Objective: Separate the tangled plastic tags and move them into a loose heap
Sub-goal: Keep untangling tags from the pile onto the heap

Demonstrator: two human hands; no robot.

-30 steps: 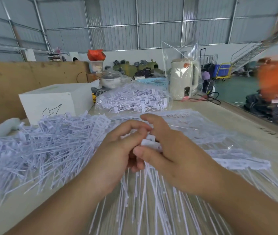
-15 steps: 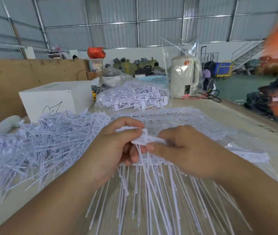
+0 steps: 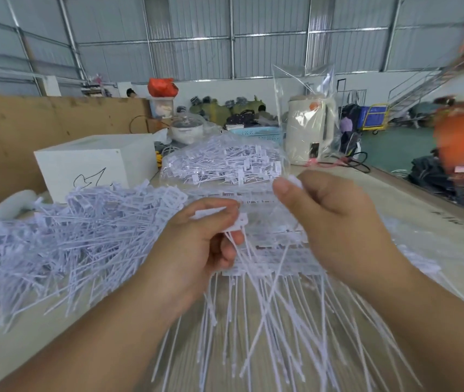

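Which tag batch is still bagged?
The far batch by the kettle, inside a clear bag; the left heap lies loose on the table.

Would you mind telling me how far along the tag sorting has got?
Done: a large loose heap of separated tags lies on the table's left side. In hand: the left hand grips a small bunch of tags while the right hand pinches one tag away from it. Left: a joined row of tags under the hands, plus a full bag of tags behind.
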